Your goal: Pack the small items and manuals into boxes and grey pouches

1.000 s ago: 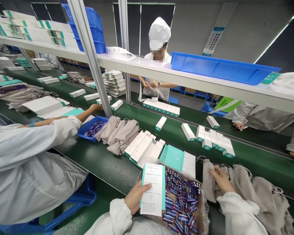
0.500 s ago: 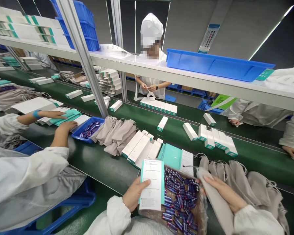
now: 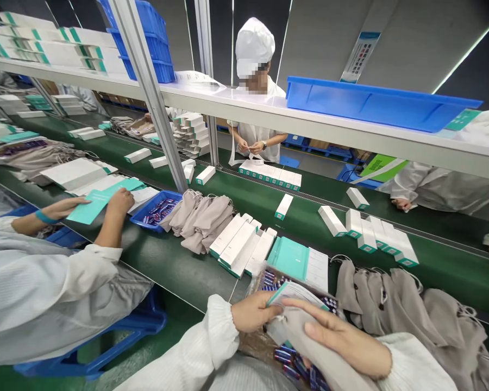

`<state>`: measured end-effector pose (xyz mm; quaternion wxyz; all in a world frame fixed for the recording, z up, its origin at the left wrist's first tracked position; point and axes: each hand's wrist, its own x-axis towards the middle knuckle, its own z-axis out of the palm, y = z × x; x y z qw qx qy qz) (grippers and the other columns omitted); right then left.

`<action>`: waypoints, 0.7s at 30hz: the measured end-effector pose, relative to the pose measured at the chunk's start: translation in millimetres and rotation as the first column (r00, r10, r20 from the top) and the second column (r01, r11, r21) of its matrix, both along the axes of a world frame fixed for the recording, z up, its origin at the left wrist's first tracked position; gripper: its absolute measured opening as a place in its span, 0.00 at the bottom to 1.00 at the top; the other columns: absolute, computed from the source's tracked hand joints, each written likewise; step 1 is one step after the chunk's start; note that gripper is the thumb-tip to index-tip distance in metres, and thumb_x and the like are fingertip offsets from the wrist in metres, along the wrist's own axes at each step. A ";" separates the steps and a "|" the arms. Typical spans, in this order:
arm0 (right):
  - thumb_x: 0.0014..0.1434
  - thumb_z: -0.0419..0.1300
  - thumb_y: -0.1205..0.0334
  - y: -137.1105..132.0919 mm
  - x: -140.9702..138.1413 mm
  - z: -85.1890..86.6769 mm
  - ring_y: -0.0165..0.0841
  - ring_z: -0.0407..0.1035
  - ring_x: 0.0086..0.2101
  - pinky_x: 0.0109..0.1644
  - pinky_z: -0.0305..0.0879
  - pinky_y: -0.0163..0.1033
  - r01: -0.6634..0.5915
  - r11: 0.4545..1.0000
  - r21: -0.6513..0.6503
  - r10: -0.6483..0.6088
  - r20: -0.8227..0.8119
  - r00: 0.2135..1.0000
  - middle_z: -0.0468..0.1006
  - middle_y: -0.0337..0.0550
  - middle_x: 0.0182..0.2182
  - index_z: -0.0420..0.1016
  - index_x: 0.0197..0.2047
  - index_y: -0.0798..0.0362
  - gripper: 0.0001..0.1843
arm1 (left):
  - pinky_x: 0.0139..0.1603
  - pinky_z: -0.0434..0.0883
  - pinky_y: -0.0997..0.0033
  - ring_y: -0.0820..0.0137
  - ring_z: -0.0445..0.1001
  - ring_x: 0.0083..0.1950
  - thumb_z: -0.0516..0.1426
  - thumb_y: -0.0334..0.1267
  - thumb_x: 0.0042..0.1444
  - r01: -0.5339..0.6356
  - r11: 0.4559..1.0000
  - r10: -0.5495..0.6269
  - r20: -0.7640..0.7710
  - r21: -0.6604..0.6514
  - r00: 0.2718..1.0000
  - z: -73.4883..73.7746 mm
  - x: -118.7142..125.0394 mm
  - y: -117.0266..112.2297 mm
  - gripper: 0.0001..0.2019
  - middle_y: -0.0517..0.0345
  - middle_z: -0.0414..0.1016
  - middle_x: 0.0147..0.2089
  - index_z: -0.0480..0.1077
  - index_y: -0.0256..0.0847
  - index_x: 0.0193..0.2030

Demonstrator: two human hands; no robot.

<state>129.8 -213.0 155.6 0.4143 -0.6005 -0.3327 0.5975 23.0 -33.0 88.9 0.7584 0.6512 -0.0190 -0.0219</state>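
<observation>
My right hand [image 3: 342, 339] grips a beige cloth drawstring pouch [image 3: 309, 339] low over a clear plastic bag of blue batteries [image 3: 287, 358]. My left hand [image 3: 255, 311] pinches a folded white leaflet with a teal edge [image 3: 293, 293] at the pouch's mouth. The leaflet's lower part is hidden by the pouch and my fingers. More beige pouches [image 3: 395, 304] lie in a heap on the belt to the right. Long white boxes with teal ends [image 3: 238, 244] and teal booklets [image 3: 287, 258] sit beyond my hands.
The green conveyor belt [image 3: 179, 266] runs across the view, with a co-worker's hands [image 3: 106, 209] on teal booklets at left and a blue tray of batteries [image 3: 157, 212] beside them. A white shelf [image 3: 244, 103] with blue trays spans the belt. Co-workers sit beyond it.
My left hand has moved right, bringing the leaflet from above the batteries to the pouch, and the leaflet now looks folded. My right hand has drawn the pouch closer, over the bag.
</observation>
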 end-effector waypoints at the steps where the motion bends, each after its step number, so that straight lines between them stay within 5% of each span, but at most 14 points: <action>1: 0.54 0.55 0.37 0.2 1.4 -0.9 0.36 0.73 0.30 0.37 0.68 0.41 0.067 0.998 0.007 -0.067 0.004 0.998 0.78 0.40 0.28 0.56 0.64 0.45 0.38 | 0.48 0.67 0.64 0.59 0.74 0.43 0.59 0.53 0.50 -0.015 0.995 0.010 -0.049 -0.098 0.999 -3.9 -2.5 -2.2 0.21 0.54 0.79 0.40 0.76 0.38 0.43; 4: 0.54 0.57 0.40 -0.4 5.7 -7.7 0.35 0.72 0.30 0.37 0.68 0.41 0.253 0.967 0.033 -0.252 -0.031 0.967 0.78 0.41 0.31 0.55 0.64 0.46 0.39 | 0.42 0.68 0.67 0.62 0.74 0.37 0.61 0.54 0.46 -0.090 0.968 0.061 -0.128 -0.235 0.990 -14.6 -9.3 -9.8 0.23 0.55 0.78 0.35 0.75 0.36 0.41; 7: 0.53 0.60 0.43 1.7 5.7 -15.0 0.36 0.72 0.39 0.48 0.67 0.43 0.359 0.931 0.060 -0.355 -0.075 0.932 0.77 0.45 0.44 0.54 0.64 0.47 0.40 | 0.39 0.67 0.69 0.64 0.74 0.35 0.60 0.45 0.47 -0.160 0.946 0.115 -0.169 -0.283 0.979 -19.4 -13.2 -18.0 0.15 0.55 0.78 0.33 0.76 0.36 0.37; 11: 0.50 0.62 0.43 11.3 -2.2 -25.1 0.39 0.61 0.57 0.60 0.58 0.44 0.430 0.886 0.171 -0.442 0.040 0.896 0.61 0.48 0.61 0.53 0.64 0.48 0.43 | 0.40 0.66 0.69 0.64 0.74 0.37 0.59 0.36 0.45 -0.291 0.894 0.211 -0.253 -0.341 0.944 -13.4 -15.6 -25.7 0.15 0.56 0.78 0.36 0.75 0.38 0.42; 15: 0.50 0.60 0.41 19.3 -15.6 -42.6 0.42 0.64 0.53 0.57 0.63 0.48 0.479 0.848 0.229 -0.518 0.161 0.840 0.63 0.54 0.60 0.37 0.68 0.50 0.51 | 0.45 0.67 0.67 0.61 0.73 0.43 0.59 0.37 0.48 -0.286 0.909 0.219 -0.237 -0.304 0.947 -2.0 -19.0 -29.8 0.18 0.54 0.78 0.40 0.73 0.39 0.48; 17: 0.52 0.59 0.41 19.5 -21.6 -52.5 0.43 0.62 0.55 0.59 0.60 0.50 0.500 0.813 0.300 -0.578 0.307 0.756 0.63 0.52 0.60 0.41 0.67 0.48 0.48 | 0.46 0.67 0.67 0.60 0.73 0.45 0.59 0.38 0.48 -0.310 0.908 0.247 -0.237 -0.282 0.940 -1.6 -21.6 -31.3 0.18 0.53 0.78 0.40 0.73 0.38 0.48; 21: 0.47 0.62 0.39 14.6 -26.5 -70.7 0.48 0.55 0.59 0.63 0.52 0.54 0.532 0.716 0.452 -0.686 0.600 0.412 0.59 0.51 0.60 0.51 0.64 0.48 0.47 | 0.41 0.68 0.68 0.59 0.73 0.44 0.58 0.35 0.44 -0.440 0.860 0.340 -0.353 -0.259 0.872 -12.1 -29.0 -32.4 0.16 0.53 0.78 0.39 0.75 0.36 0.42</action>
